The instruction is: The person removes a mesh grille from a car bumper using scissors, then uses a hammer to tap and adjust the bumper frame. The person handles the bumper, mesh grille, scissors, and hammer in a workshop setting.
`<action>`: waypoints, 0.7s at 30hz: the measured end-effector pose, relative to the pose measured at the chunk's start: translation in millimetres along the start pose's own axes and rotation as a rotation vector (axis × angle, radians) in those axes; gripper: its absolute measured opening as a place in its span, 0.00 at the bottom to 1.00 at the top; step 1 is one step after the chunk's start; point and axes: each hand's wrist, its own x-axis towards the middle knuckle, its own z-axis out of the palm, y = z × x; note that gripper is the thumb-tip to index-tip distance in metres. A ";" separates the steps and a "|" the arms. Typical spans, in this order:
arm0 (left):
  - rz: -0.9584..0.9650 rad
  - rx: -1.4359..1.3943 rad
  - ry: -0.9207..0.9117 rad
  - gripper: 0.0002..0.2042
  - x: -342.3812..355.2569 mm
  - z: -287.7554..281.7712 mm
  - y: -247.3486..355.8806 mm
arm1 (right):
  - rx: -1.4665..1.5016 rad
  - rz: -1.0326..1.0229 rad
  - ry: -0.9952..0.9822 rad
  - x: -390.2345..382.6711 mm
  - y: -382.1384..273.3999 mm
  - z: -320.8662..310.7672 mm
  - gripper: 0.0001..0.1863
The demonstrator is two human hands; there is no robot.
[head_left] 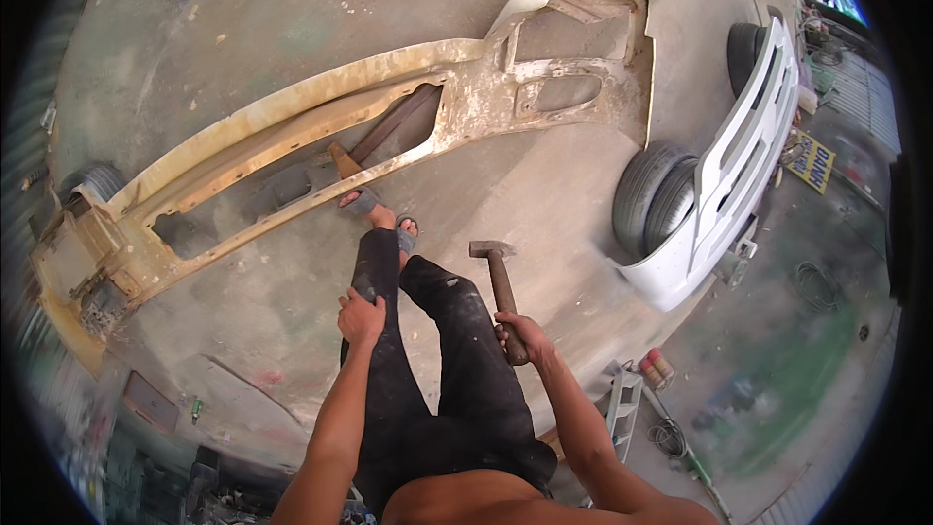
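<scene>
Your right grip [522,335] is wrapped around the handle of a hammer [500,282], beside your right leg; your left grip [362,319] rests on your dark trousers [476,433], its openness unclear. Beyond lies a worn bumper [471,99]; red cans [657,367], contents hidden, sit near a ladder [627,381].

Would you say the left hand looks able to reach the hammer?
Probably yes: the left hand rests on the trousers, seemingly empty, and the hammer's head is uncovered; the right hand grips only the handle.
</scene>
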 end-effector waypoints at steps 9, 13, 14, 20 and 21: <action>-0.085 0.004 0.016 0.30 -1.8 -6.8 51.9 | -0.079 -0.272 0.065 -46.8 -119.1 9.6 0.12; -0.140 0.030 0.013 0.30 -20.5 5.1 89.3 | -0.076 -0.206 0.028 -24.7 -156.1 -13.8 0.12; -0.153 0.043 0.004 0.31 -25.4 14.4 95.4 | -0.084 -0.187 0.000 -19.6 -164.6 -24.1 0.12; -0.102 0.201 -0.105 0.33 -30.2 38.6 131.9 | -0.224 -0.066 -0.050 10.2 -234.1 -78.5 0.12; -0.082 0.226 -0.145 0.33 -22.9 36.0 134.4 | -0.211 -0.067 -0.049 16.9 -242.5 -85.0 0.13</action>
